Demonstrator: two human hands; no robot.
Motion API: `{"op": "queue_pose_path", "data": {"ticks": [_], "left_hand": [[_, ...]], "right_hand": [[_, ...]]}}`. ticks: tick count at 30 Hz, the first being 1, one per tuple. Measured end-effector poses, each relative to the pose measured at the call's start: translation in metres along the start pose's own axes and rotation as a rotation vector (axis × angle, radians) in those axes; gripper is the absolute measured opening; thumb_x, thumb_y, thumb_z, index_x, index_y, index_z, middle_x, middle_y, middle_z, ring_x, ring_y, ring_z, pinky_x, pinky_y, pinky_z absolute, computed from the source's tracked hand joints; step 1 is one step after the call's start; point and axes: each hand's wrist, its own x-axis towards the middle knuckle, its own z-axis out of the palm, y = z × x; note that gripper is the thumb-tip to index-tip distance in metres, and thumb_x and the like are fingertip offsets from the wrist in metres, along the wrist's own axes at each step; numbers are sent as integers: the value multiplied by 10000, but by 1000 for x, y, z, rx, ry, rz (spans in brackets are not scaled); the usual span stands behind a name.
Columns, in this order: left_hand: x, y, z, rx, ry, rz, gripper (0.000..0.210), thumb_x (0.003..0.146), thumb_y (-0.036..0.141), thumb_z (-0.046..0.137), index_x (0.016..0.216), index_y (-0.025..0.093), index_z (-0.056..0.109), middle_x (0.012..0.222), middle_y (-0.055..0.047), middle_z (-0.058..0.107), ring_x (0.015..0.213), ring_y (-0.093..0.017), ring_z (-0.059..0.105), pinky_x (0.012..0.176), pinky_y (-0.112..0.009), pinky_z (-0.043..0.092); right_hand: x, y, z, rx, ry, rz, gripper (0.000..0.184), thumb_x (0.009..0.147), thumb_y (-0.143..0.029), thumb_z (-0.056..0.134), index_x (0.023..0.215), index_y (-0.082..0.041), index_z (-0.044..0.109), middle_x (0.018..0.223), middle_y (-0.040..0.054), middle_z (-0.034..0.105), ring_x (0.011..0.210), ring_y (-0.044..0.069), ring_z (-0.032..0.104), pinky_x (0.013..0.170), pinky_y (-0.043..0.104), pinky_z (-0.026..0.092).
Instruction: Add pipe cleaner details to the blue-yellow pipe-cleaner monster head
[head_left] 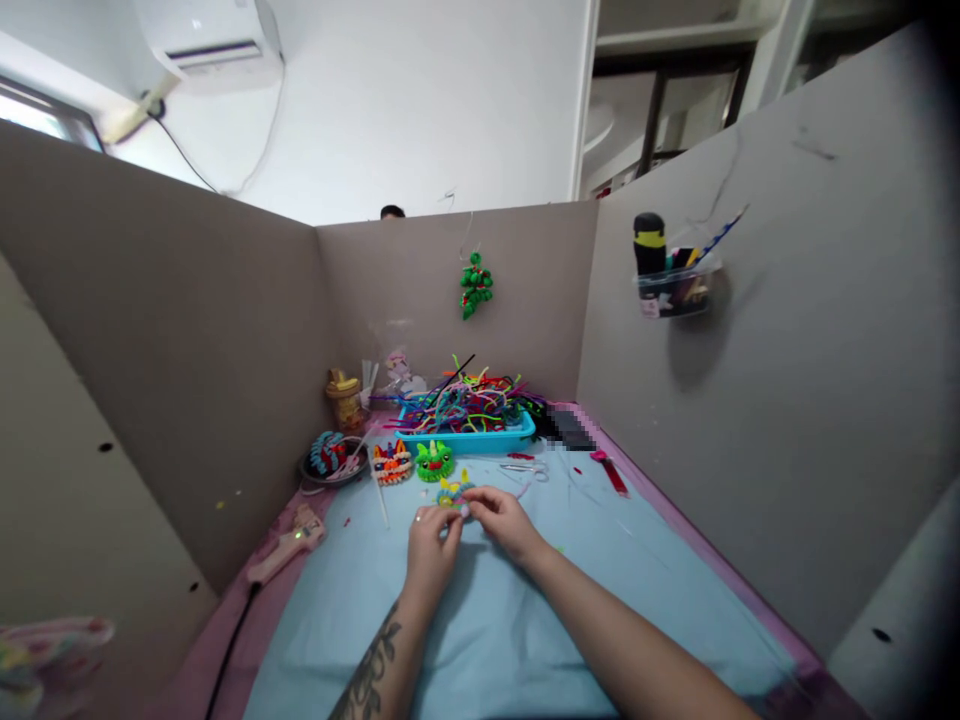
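Observation:
My left hand and my right hand meet over the middle of the blue cloth, fingers pinched together. Between their fingertips is a small pale lilac piece, too small to name exactly. Just behind the fingers sits a blue and yellow fuzzy pipe-cleaner figure, partly hidden by my hands. Farther back stand a green pipe-cleaner animal head and an orange one. Scissors lie beyond my right hand.
A blue tray heaped with pipe cleaners stands at the back. On the left are a dark bowl and a corded pink glue gun. At right lies a red strap-like item. Grey partitions enclose three sides.

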Motion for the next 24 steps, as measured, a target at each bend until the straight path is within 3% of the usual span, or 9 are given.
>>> {"op": "queue_pose_path", "data": {"ticks": [6, 12, 19, 24], "left_hand": [[1, 5, -4, 36, -15, 30, 168, 836, 241, 486, 754, 202, 627, 751, -37, 651, 732, -178, 572, 699, -311, 410], [1, 7, -4, 67, -29, 35, 150, 830, 221, 494, 755, 202, 623, 750, -39, 645, 743, -184, 569, 701, -314, 407], [0, 6, -1, 11, -13, -2, 153, 831, 230, 497, 775, 199, 636, 748, -33, 652, 735, -180, 568, 698, -313, 415], [-1, 8, -1, -99, -24, -70, 185, 832, 266, 502, 755, 193, 654, 713, -26, 655, 711, -166, 562, 693, -301, 425]], "right_hand": [[0, -4, -8, -156, -16, -105, 196, 660, -333, 685, 764, -169, 661, 763, 16, 613, 717, 147, 549, 686, 267, 431], [-3, -6, -5, -220, -62, -122, 118, 695, -275, 635, 706, -158, 624, 662, -5, 579, 624, 122, 506, 621, 245, 401], [-4, -7, 0, -175, 31, -102, 117, 701, -271, 606, 690, -155, 588, 642, -6, 575, 610, 125, 512, 615, 246, 410], [-6, -9, 3, -296, 124, -235, 65, 717, -220, 581, 683, -165, 582, 680, 2, 552, 629, 124, 504, 595, 232, 409]]}}
